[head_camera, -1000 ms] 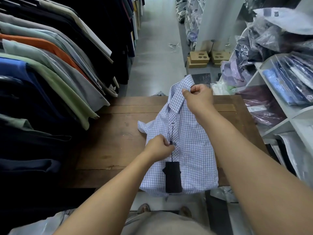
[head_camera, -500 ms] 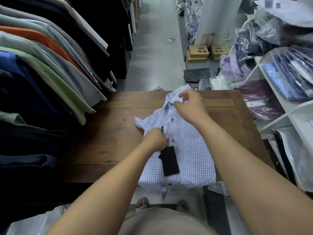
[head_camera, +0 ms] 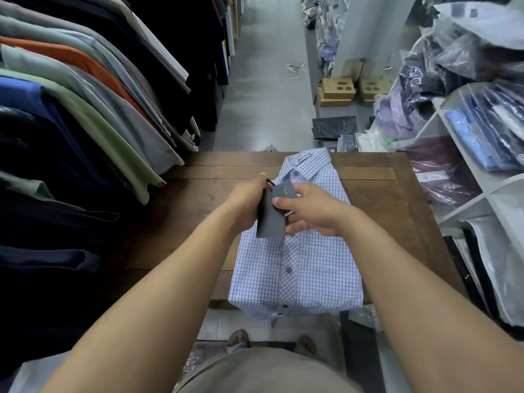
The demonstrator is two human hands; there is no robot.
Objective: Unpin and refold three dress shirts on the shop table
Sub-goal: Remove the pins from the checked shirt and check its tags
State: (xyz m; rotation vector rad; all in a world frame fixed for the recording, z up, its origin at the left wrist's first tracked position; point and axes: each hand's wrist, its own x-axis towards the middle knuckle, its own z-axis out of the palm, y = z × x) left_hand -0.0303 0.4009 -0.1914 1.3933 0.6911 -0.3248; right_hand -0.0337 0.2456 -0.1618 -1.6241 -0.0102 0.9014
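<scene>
Directly beneath both hands: folded blue-check dress shirt (head_camera: 312, 268), long axis near-far, collar far. Above it, left hand (head_camera: 246, 202) grips dark grey card tag (head_camera: 270, 219); right hand (head_camera: 312, 211) pinches it.

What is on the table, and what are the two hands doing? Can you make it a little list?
shirt: blue checked shirt, folded and buttoned, lying flat
table: wooden table, under the shirt
tag: dark tag, held above the shirt's chest
left hand: left hand grips the tag's left side
right hand: right hand pinches the tag from the right
nearby: hanging clothes on the left, bagged shirts on shelves at right
</scene>
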